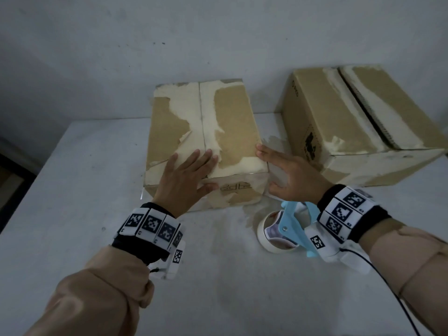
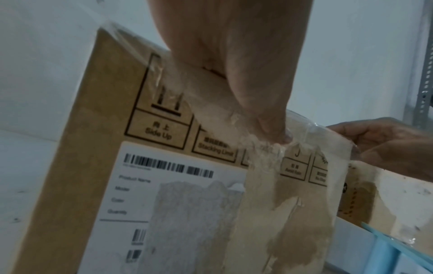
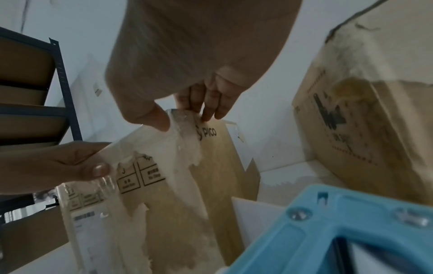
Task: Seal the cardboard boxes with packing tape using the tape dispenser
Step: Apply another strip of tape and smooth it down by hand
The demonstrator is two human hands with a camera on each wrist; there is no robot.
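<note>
While both hands rest on the nearer cardboard box (image 1: 203, 141), a white tabletop (image 1: 72, 190) spreads beneath it, smudged and scuffed, butting against a pale grey wall (image 1: 169, 40). The left hand (image 1: 184, 175) lies flat over the box's near top edge, fingers straight across the centre seam and thumb down on the front face, pressing rather than gripping. The right hand (image 1: 288, 173) is spread against the box's right side, fingers straight, thumb low near the bottom corner; it grasps nothing. Clear tape (image 2: 328, 140) wrinkles over the near top corner, as the wrist views show, and a white label (image 2: 164, 204) with a barcode sits on the front face. The blue tape dispenser (image 1: 291, 226), with its roll, lies on the table just in front of the box, under the right wrist and apart from both hands. A second cardboard box (image 1: 351, 122) stands to the right, its top seam gaping. Dark metal shelving (image 3: 46, 92) stands against the wall at the left in the right wrist view.
</note>
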